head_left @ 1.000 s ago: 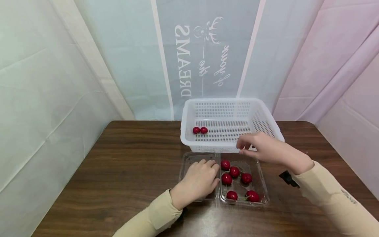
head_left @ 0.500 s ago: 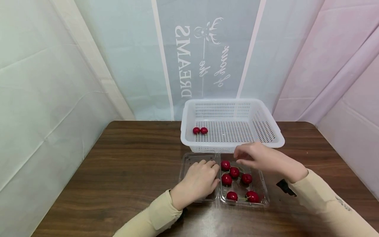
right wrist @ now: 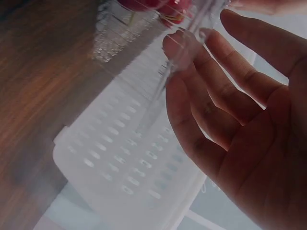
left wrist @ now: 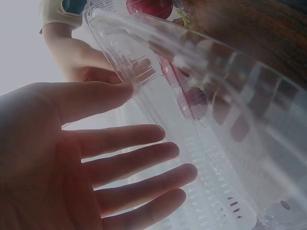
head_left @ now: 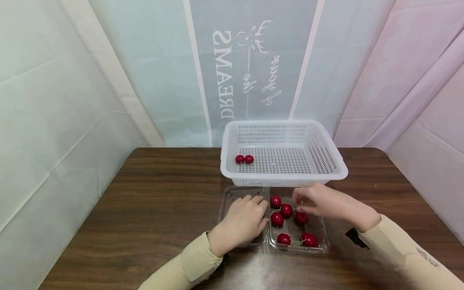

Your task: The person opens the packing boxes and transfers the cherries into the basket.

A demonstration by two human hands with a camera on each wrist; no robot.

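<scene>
A hinged clear plastic clamshell box [head_left: 324, 241] lies unfolded on the table. Several red cherries with stems, one of them the cherry [head_left: 277, 219], sit in its right half. My left hand [head_left: 243, 219] rests over the lid half [head_left: 228, 197]; its fingers [left wrist: 129, 153] look straight and spread in the left wrist view, holding nothing. Above the back right of the cherry half, my right hand [head_left: 326, 201] hovers with bent fingers, close to a cherry [head_left: 301, 218]. In the right wrist view its thumb [right wrist: 259, 38] stands apart from the fingers, with no cherry between them.
Right behind the clamshell stands a white perforated basket [head_left: 284, 176], with two cherries [head_left: 244, 159] at its left side. Dark wood table [head_left: 163, 193] extends left and right. Pale cloth [head_left: 253, 80] hangs behind and at both sides.
From the basket's front rim, my right hand has come down and nearer, over the cherries in the clamshell. My left hand and the cherries stay where they were.
</scene>
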